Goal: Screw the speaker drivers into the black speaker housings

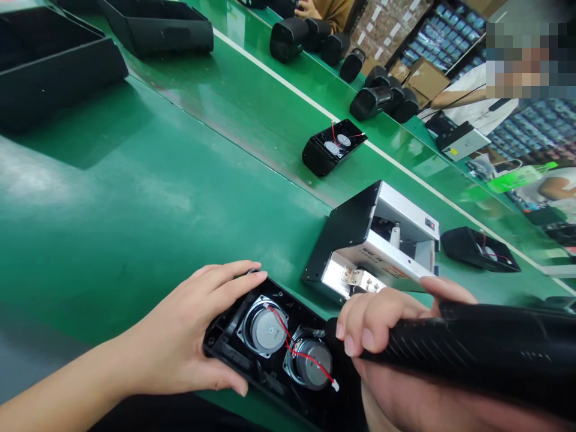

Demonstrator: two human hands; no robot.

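Gripping a black speaker housing (225,348) at six o'clock with the spread left hand (173,333), two round speakers (263,329) sitting inside; right hand (378,336) clenching a black handheld power tool (477,348) just beside the housing's end; silver bench machine (382,240) standing at one o'clock.

bright, even overhead light; soft shadow under the black speaker housing (333,147). glare streaks the green conveyor belt (58,174). wide-angle distortion bends the frame edges. the right hand (382,339) is sharp; the top right corner is pixelated.
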